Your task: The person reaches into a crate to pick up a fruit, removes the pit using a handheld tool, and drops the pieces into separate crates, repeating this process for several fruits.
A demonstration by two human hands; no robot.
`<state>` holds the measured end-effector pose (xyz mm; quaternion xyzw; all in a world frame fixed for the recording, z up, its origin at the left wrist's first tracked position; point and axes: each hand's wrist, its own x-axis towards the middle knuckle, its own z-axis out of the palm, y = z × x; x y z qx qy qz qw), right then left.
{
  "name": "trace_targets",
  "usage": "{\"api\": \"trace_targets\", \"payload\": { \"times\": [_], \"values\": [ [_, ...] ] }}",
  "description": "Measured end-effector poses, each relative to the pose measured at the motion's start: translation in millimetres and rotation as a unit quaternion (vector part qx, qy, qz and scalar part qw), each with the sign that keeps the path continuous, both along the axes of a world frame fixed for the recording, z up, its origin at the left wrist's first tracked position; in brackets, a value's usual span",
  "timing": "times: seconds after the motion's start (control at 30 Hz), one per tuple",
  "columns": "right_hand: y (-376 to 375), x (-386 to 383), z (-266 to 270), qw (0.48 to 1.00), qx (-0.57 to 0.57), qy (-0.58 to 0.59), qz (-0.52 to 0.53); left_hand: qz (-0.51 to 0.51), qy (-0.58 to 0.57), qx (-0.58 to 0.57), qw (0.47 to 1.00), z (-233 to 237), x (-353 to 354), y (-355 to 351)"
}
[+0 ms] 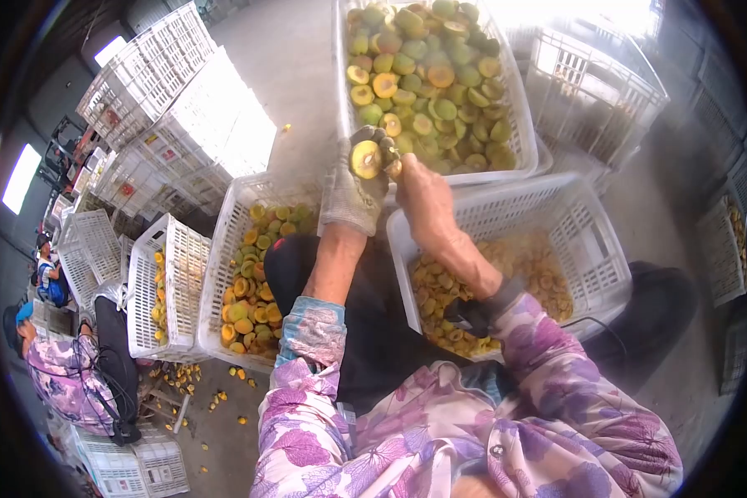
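Note:
My left hand (358, 187), in a dirty pale glove, holds a halved fruit (365, 158) with its yellow cut face up. Close beside it, my right hand (426, 199) is bare and closed round something small at the fruit, too hidden to make out. Both hands are over the near edge of a white crate of halved green and yellow fruit (444, 83). Below my right forearm stands a white crate (585, 220) with small yellowish-brown pieces (539, 274) in it. To the left, another white crate (216, 241) holds yellow-orange fruit halves (253, 274).
Stacked white crates (162, 108) rise at the upper left, and more (593, 91) stand at the upper right. A co-worker (70, 373) sits at the far left, with another person (48, 270) beyond. Fruit pieces (183, 378) lie on the floor.

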<state>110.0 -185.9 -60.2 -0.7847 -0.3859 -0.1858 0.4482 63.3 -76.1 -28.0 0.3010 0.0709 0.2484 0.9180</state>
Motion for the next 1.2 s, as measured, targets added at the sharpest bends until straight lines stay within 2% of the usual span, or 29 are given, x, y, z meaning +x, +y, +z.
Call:
{"api": "trace_targets", "payload": {
  "times": [0.1, 0.23, 0.3, 0.53, 0.6, 0.73, 0.8, 0.83, 0.87, 0.9, 0.97, 1.0, 1.03, 1.1, 1.17, 1.2],
  "values": [
    [3.4, -14.3, 5.9, 0.998, -0.03, 0.051, -0.014, 0.011, 0.032, -0.001, 0.999, -9.4, 4.7, 7.6],
    [5.9, -17.2, 10.2, 0.996, -0.066, 0.045, -0.03, 0.035, 0.038, 0.014, 0.999, -11.7, 1.3, 4.2],
    [3.2, -18.5, 14.1, 0.989, -0.107, 0.102, 0.012, 0.037, 0.044, 0.0, 0.998, -9.1, 1.6, 3.3],
    [10.9, -21.1, 3.2, 0.991, -0.091, 0.096, -0.035, 0.059, 0.067, -0.007, 0.996, -6.6, 3.0, -4.6],
    [7.5, -21.7, 2.0, 0.996, -0.037, 0.076, -0.001, 0.087, 0.116, 0.05, 0.988, -6.0, 3.2, -7.9],
    [9.0, -15.7, -7.2, 0.994, -0.044, 0.095, -0.002, 0.111, 0.13, 0.095, 0.981, -7.4, -0.4, -12.0],
    [7.0, -0.4, -12.2, 0.985, 0.033, 0.079, 0.151, 0.103, 0.114, 0.102, 0.983, -13.0, 2.4, -7.0],
    [-0.6, 1.4, 8.7, 0.985, 0.034, 0.08, 0.15, 0.102, 0.115, 0.103, 0.983, -13.4, 1.8, -5.9],
    [-14.5, -1.1, 46.9, 0.946, -0.078, 0.253, 0.187, 0.097, 0.128, 0.087, 0.983, -13.2, 0.7, -5.2],
    [-23.0, -2.0, 68.0, 0.864, -0.185, 0.415, 0.216, 0.091, 0.141, 0.071, 0.983, -9.8, 0.1, -7.3],
    [-13.3, 5.3, 32.4, 0.883, -0.167, 0.384, 0.214, 0.09, 0.114, 0.091, 0.985, -4.0, 1.1, -15.4],
    [-7.7, 4.7, 2.8, 0.952, -0.093, 0.237, 0.168, 0.093, 0.089, 0.109, 0.986, 0.3, 0.3, -19.9],
    [-8.3, 0.1, 1.4, 0.99, -0.019, 0.081, 0.115, 0.089, 0.088, 0.111, 0.986, 2.5, 1.0, -23.3],
    [-19.7, 5.0, 0.3, 0.984, -0.053, 0.083, 0.149, 0.062, 0.029, 0.066, 0.995, 1.5, 2.9, -31.2],
    [-17.3, -0.4, -2.5, 0.998, -0.001, 0.009, 0.068, 0.037, 0.02, 0.036, 0.998, -3.9, 7.5, -27.5],
    [-14.8, -1.3, -6.3, 0.998, -0.001, 0.009, 0.068, 0.013, 0.012, 0.006, 1.0, -4.3, 9.5, -26.8]
  ]
}}
